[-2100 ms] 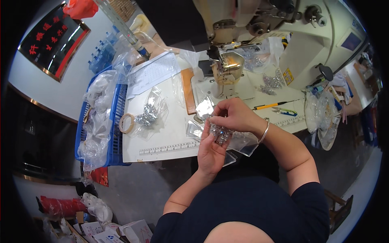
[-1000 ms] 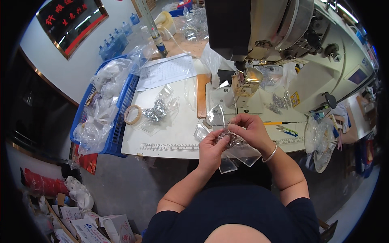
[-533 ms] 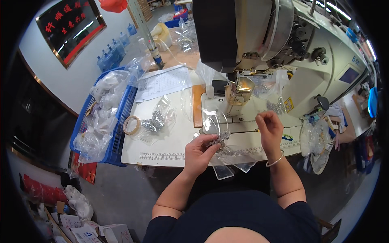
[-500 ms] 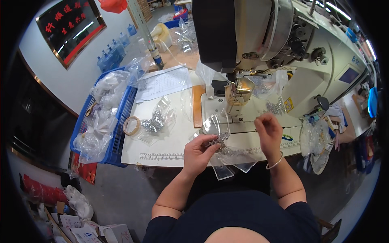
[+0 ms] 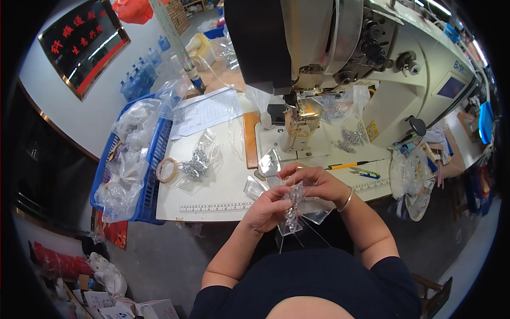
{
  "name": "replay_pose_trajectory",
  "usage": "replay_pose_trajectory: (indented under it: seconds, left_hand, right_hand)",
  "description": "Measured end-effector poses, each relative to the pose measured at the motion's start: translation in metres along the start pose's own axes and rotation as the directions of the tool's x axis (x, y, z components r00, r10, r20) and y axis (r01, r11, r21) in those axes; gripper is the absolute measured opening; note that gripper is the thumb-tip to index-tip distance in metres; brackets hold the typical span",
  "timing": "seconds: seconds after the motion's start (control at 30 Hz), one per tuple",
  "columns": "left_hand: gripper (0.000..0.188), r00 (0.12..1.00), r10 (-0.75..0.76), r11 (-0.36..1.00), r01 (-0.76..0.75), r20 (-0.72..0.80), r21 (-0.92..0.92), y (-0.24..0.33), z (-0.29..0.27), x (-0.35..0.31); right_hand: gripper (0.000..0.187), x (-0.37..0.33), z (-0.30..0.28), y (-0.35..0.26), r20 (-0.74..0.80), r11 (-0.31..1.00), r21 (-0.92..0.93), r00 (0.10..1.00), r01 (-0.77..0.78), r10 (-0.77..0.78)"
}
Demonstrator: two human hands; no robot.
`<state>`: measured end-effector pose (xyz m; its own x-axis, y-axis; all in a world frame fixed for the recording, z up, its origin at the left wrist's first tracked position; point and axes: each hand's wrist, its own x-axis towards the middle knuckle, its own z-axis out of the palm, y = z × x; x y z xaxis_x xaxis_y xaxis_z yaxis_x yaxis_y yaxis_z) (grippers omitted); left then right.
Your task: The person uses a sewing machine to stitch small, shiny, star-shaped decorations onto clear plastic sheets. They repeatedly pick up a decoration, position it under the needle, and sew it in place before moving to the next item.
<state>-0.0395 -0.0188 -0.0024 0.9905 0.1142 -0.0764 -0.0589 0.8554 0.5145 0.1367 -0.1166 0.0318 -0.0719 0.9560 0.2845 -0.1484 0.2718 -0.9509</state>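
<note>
A clear plastic bow with silver glitter is pinched between the thumb and fingers of my left hand, at the table's front edge. My right hand is closed right against the bow's upper side; what its fingertips grip is hidden. Thin pale threads hang below the bow and run by the fingers. Clear plastic flaps stick out around both hands. Behind my right hand lie a yellow-orange pen-like tool and small green-handled thread snips.
A sewing machine stands over the white table. To the left are another glittery bow, a tape roll, paper sheets and a blue basket of bagged pieces. More glittery pieces lie by the machine.
My right hand has come left and down from beside the machine to the bow in my left hand. The bow is now turned more upright, nearer to me. The view has shifted slightly.
</note>
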Motion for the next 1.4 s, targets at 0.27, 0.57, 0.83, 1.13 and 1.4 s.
replay_pose_trajectory:
  seconds: [0.27, 0.57, 0.83, 1.13, 1.4]
  left_hand:
    - [0.039, 0.99, 0.087, 0.986, -0.069, 0.111, -0.154, -0.012, -0.01, 0.011]
    - [0.052, 0.979, 0.187, 0.979, -0.192, -0.078, -0.065, -0.021, -0.006, 0.029]
    - [0.077, 0.915, 0.385, 0.594, -0.346, 0.121, 0.726, 0.001, 0.023, 0.06]
    - [0.087, 0.828, 0.541, 0.656, -0.524, 0.146, 0.543, -0.06, 0.044, 0.069]
    - [0.067, 0.906, 0.405, 0.818, -0.299, -0.124, 0.491, -0.004, 0.038, 0.08]
  right_hand:
    - [0.012, -0.001, 0.0, 0.012, -0.129, 0.998, 0.052, 0.991, 0.035, -0.028]
    - [0.01, -0.007, 0.004, 0.011, -0.464, 0.987, -0.16, 0.881, 0.015, -0.089]
    - [0.015, -0.021, -0.014, -0.011, -0.517, 0.752, -0.658, 0.75, -0.04, -0.412]
    - [0.02, -0.04, -0.037, -0.026, -0.254, 0.159, -0.967, 0.786, -0.198, -0.564]
    - [0.02, -0.012, -0.031, -0.034, -0.672, 0.808, -0.516, 0.72, -0.285, -0.175]
